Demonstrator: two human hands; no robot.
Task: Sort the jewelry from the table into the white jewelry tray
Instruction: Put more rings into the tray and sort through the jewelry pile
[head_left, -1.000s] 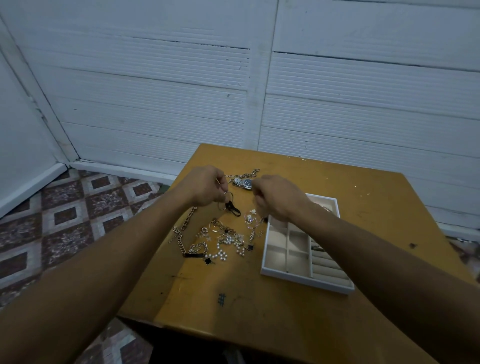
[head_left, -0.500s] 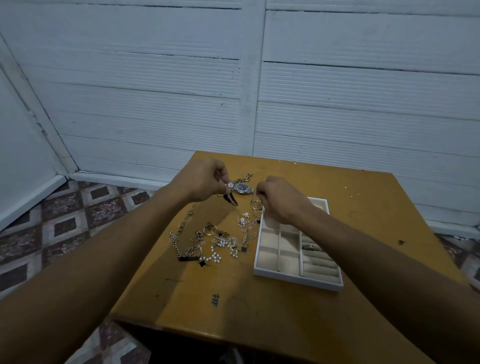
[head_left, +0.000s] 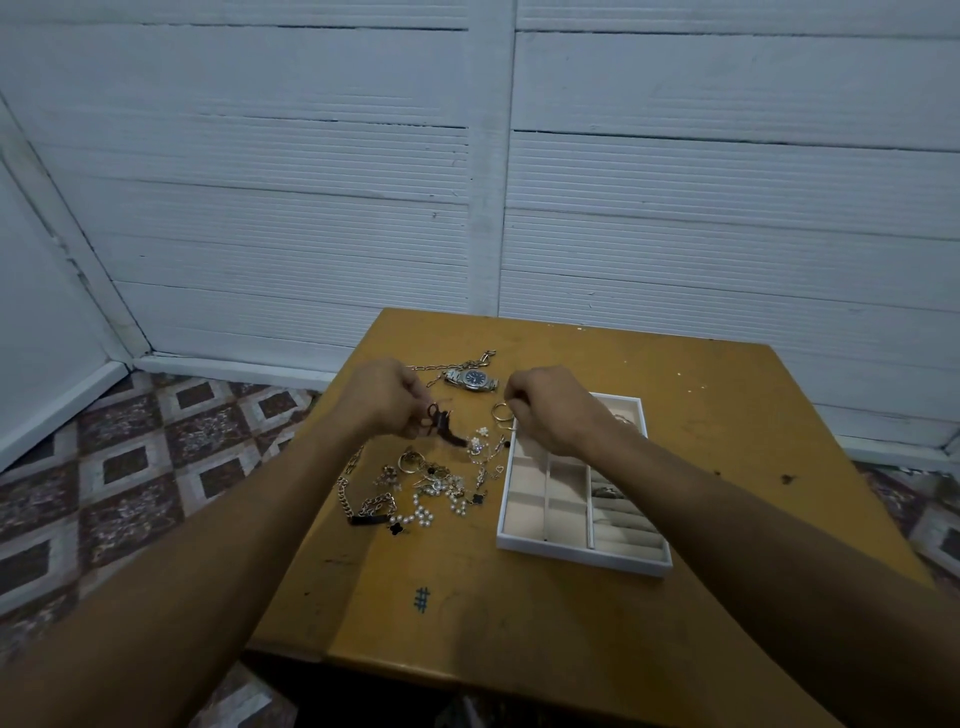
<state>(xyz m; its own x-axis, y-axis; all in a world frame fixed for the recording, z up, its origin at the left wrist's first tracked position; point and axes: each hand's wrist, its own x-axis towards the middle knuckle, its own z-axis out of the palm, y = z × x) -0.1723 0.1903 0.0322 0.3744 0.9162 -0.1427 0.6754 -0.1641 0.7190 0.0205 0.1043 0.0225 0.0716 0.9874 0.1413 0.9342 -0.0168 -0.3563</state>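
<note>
A heap of jewelry (head_left: 431, 488) lies on the wooden table (head_left: 727, 395), with chains, pearls and black clover charms. A silver watch (head_left: 471, 379) sits behind it. My left hand (head_left: 384, 397) pinches a small dark piece (head_left: 445, 423) above the heap. My right hand (head_left: 550, 410) pinches a gold hoop ring (head_left: 501, 413) just left of the white jewelry tray (head_left: 582, 558), at its far left corner. The tray has beige compartments, and a ring sits in its right-hand slots (head_left: 605, 491).
The table's left edge drops to a patterned tile floor (head_left: 130, 467). A white panelled wall (head_left: 467, 182) stands behind the table. A blue hash mark (head_left: 422, 598) is drawn on the near tabletop.
The two hands have drawn apart: the left one kept the dark piece and sank toward the heap, while the right one carried the gold hoop rightward to the tray's corner.
</note>
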